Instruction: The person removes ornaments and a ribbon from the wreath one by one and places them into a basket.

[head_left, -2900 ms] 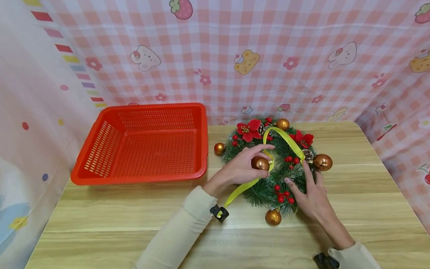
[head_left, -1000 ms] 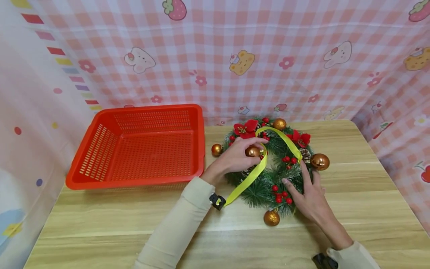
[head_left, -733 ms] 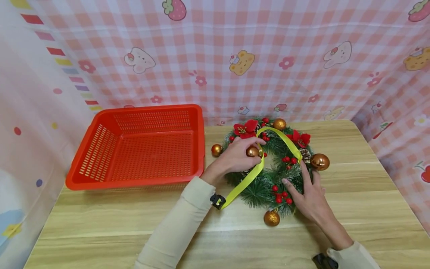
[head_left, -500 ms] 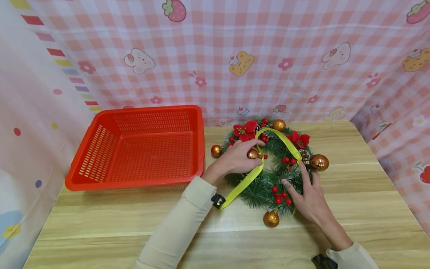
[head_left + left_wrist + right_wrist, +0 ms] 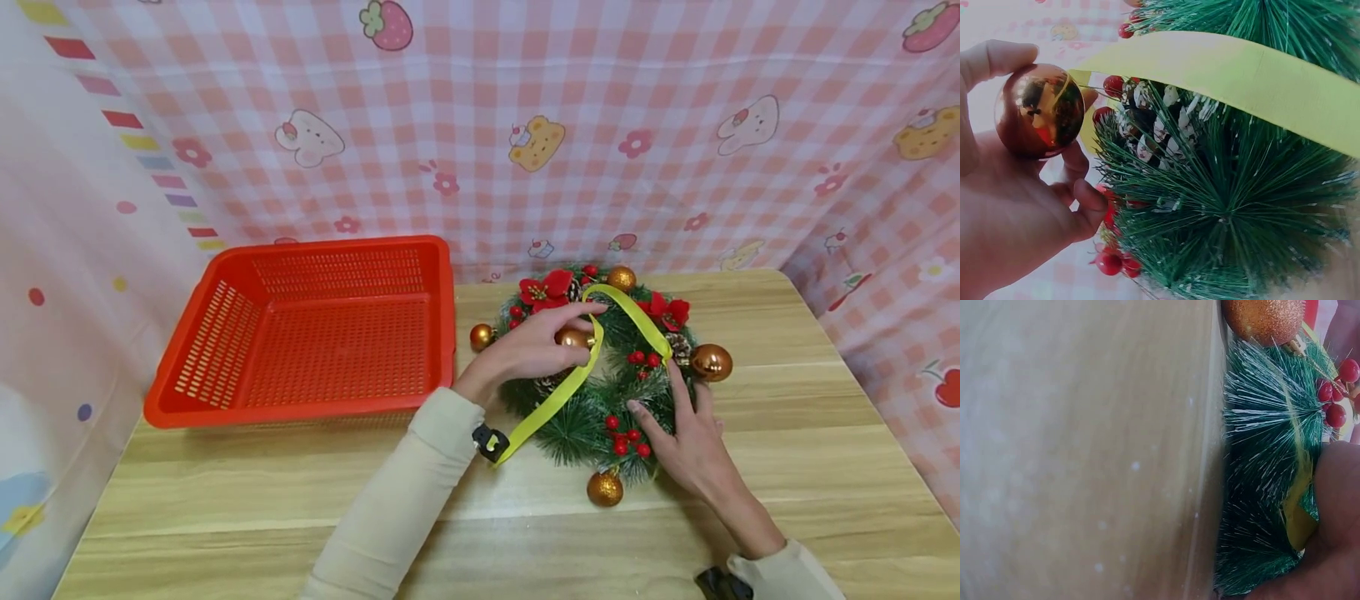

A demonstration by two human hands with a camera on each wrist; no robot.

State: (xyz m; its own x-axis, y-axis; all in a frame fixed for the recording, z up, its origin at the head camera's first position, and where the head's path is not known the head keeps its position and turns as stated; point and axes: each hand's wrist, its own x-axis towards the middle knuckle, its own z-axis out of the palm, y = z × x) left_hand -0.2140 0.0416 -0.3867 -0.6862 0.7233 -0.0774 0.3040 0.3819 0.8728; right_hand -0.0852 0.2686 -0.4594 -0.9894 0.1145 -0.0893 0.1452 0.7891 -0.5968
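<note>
A green wreath (image 5: 570, 429) with red berries, red flowers, pinecones and copper baubles lies on the wooden table. My left hand (image 5: 536, 346) holds a shiny copper bauble (image 5: 1040, 111) over its left side, between thumb and fingers. A yellow ribbon (image 5: 558, 398) arches over the wreath's upper right, passes by this bauble's cap and slants down toward my left wrist. On the wreath's right side, my right hand (image 5: 693, 446) grips the ring, thumb inward and index fingertip at the ribbon. In the right wrist view, a glittery bauble (image 5: 1266, 320) hangs at the greenery's edge.
A red plastic basket (image 5: 450, 333) with slotted walls stands left of the wreath. Behind the table (image 5: 555, 542) hangs a pink checked cloth (image 5: 480, 100). A large shiny bauble (image 5: 712, 362) sticks out beyond the wreath's right edge.
Since the oldest frame, my left hand has shifted slightly left and up with the bauble, and the lower ribbon runs straighter. Its index finger has just straightened. My right hand keeps its place on the wreath.
</note>
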